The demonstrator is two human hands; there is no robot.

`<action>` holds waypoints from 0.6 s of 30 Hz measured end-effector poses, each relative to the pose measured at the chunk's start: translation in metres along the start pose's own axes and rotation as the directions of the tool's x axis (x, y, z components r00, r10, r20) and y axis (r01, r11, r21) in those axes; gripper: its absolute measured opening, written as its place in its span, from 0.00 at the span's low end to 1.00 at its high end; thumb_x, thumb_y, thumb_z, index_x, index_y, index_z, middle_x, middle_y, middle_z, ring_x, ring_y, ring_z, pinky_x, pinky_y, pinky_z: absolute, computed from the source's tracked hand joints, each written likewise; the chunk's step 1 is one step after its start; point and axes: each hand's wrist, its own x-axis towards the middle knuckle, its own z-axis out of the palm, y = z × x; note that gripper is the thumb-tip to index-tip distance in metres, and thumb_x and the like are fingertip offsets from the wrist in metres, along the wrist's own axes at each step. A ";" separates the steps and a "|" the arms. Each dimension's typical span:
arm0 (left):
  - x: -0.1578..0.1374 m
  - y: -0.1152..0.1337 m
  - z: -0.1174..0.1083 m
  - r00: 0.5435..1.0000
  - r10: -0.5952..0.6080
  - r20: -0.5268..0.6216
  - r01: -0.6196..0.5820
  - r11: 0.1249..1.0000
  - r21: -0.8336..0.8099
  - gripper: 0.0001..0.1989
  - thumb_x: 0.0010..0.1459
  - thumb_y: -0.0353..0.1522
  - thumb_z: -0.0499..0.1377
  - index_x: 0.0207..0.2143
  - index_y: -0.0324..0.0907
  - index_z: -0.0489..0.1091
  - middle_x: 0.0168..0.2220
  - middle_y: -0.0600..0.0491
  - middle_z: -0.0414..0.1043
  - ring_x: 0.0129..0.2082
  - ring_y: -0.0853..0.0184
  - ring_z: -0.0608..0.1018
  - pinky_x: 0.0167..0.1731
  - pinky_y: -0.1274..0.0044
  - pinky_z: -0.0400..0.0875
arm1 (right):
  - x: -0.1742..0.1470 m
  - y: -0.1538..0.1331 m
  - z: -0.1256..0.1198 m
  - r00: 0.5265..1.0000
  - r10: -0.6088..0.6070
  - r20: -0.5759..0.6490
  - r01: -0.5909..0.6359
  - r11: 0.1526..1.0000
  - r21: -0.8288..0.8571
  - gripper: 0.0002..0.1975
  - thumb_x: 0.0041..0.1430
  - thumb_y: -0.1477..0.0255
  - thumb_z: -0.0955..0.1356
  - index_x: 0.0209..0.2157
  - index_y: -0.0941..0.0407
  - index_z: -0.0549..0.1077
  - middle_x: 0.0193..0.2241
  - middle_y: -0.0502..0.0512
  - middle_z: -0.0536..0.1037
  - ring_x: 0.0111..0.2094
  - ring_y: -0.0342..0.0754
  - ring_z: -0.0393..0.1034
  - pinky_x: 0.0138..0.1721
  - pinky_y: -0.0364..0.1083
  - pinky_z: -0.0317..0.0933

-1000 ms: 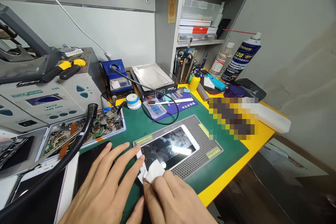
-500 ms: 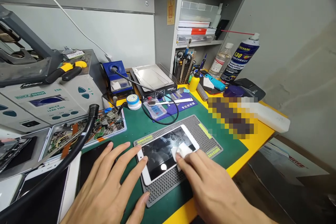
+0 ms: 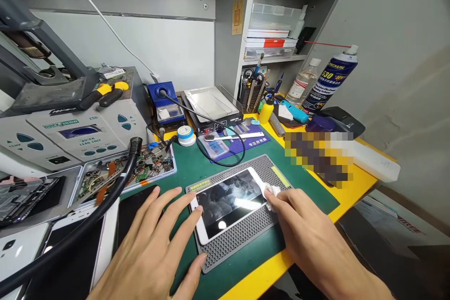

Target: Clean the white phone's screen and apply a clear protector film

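A white-framed phone (image 3: pixel 230 204) lies face up on a grey honeycomb pad (image 3: pixel 239 239), its dark screen showing smudges and bright reflections. My left hand (image 3: pixel 158 239) is spread open, with fingertips at the phone's left end and the thumb near the pad's edge. Pinched in my right hand (image 3: pixel 305 229) is a crumpled white tissue (image 3: pixel 272 192), pressed at the phone's right end. Part of the tissue is hidden by my fingers.
A green mat (image 3: pixel 253 262) covers the yellow bench. Left stand a soldering station (image 3: pixel 84 131), a tray of circuit boards (image 3: pixel 140 173) and a black hose (image 3: pixel 116 192). Behind are a heating plate (image 3: pixel 214 108) and a cable. A spray can (image 3: pixel 328 82) stands at the right.
My right hand has slid the tissue from the screen's lower middle to the phone's right end. My left hand stays spread at the left end. The view has shifted slightly.
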 end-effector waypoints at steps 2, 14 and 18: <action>0.000 0.000 -0.001 1.000 -0.005 0.000 0.005 1.000 0.005 0.21 0.58 0.31 0.60 0.54 0.35 0.71 0.57 0.39 0.69 0.63 0.47 0.65 0.65 0.55 0.54 | -0.001 0.003 0.002 1.000 0.031 0.003 -0.031 0.999 0.031 0.22 0.69 0.83 0.60 0.62 0.62 0.64 0.44 0.64 0.70 0.40 0.55 0.68 0.34 0.53 0.72; -0.001 0.006 0.002 0.998 -0.034 -0.044 0.034 0.999 -0.011 0.22 0.58 0.30 0.61 0.55 0.32 0.71 0.59 0.38 0.66 0.64 0.46 0.63 0.67 0.55 0.52 | 0.015 0.026 -0.017 0.927 0.345 -0.150 -0.274 0.893 0.358 0.05 0.73 0.70 0.63 0.42 0.53 0.71 0.42 0.55 0.73 0.41 0.48 0.70 0.39 0.46 0.66; 0.000 0.006 0.003 0.998 -0.039 -0.058 0.038 0.999 -0.018 0.21 0.58 0.29 0.61 0.55 0.32 0.71 0.59 0.38 0.66 0.64 0.47 0.64 0.67 0.54 0.53 | 0.032 0.040 -0.017 0.834 0.552 0.000 -0.442 0.666 0.601 0.10 0.71 0.63 0.64 0.40 0.53 0.72 0.34 0.53 0.75 0.30 0.47 0.69 0.28 0.45 0.63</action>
